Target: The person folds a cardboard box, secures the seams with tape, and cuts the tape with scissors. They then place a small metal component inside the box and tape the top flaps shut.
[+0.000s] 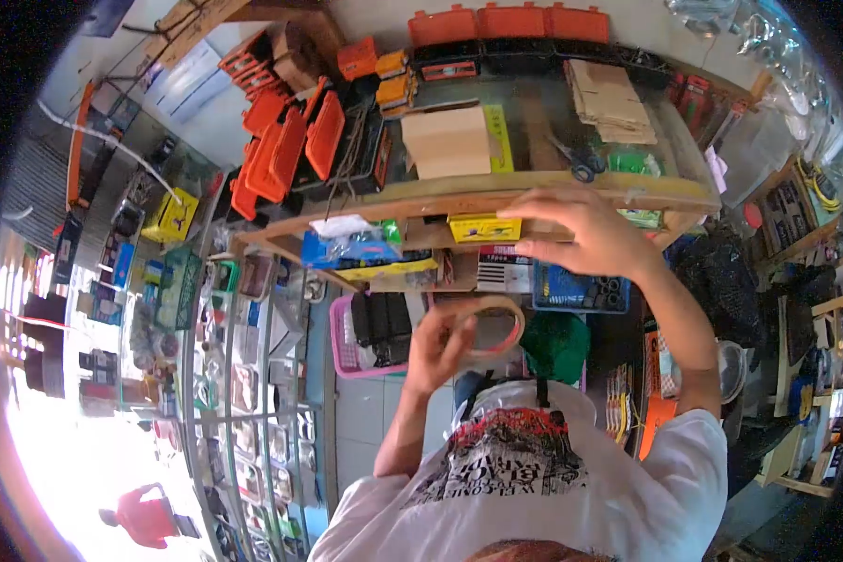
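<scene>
My left hand (432,345) is closed round one side of a roll of tape (521,330), held in front of my chest below the counter's front edge. My right hand (581,231) is raised at the counter's wooden edge, fingers apart and nothing seen between them. Its fingertips are close to a small yellow box (482,229) on the shelf under the top. On the counter above stand a brown cardboard box (448,142) and a pair of dark-handled scissors (583,169).
Orange plastic cases (281,150) stand at the counter's left end, and flattened cardboard (611,101) lies at right. Below are a pink basket (349,363) with black items, a blue tray (581,288) and a green bag (554,345). Glass shelving (253,412) lines the left.
</scene>
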A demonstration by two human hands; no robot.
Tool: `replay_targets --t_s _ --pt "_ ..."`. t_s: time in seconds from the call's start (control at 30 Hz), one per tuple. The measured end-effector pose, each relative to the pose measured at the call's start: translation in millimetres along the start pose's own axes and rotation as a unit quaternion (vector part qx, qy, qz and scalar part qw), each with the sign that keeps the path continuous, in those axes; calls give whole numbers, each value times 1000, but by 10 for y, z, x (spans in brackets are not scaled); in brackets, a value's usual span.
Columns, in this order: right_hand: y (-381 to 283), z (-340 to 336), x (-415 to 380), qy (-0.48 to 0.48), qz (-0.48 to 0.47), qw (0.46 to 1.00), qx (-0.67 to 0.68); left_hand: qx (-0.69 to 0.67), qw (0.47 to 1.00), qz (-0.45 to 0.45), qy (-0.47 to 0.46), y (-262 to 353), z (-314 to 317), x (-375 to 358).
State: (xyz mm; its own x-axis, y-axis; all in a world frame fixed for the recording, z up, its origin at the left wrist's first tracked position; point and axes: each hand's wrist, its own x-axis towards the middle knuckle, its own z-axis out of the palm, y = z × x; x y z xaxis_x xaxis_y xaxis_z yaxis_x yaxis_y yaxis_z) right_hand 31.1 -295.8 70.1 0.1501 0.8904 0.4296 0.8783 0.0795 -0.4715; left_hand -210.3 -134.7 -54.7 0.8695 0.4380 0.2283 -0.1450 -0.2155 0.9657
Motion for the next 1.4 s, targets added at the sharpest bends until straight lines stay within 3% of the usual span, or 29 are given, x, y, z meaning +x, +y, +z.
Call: replay_targets --t_s 0.1,0.23,0.37,0.67,0.77,0.87,1.07,1.4 --pt "-330 156 -74 2 -19 996 89 12 991 132 4 469 -131 158" --pt "-766 203 -104 51 -5 982 183 -12 970 242 -31 650 -324 236" --pt "-1013 122 -50 90 -45 961 256 -98 962 238 -94 792 -459 246" --pt "-1363 71 221 56 -58 962 262 -211 941 217 -153 995 -609 205" --pt "-1427 110 297 60 -50 960 268 -210 934 246 -151 1028 -651 190" --pt "-1433 138 397 52 -85 952 290 -225 933 220 -172 975 -747 146" --pt "-1530 256 558 43 -49 950 307 -246 935 206 -152 965 -910 80" --pt "-1683 398 786 64 -64 980 174 -241 941 194 -137 909 -1161 75"
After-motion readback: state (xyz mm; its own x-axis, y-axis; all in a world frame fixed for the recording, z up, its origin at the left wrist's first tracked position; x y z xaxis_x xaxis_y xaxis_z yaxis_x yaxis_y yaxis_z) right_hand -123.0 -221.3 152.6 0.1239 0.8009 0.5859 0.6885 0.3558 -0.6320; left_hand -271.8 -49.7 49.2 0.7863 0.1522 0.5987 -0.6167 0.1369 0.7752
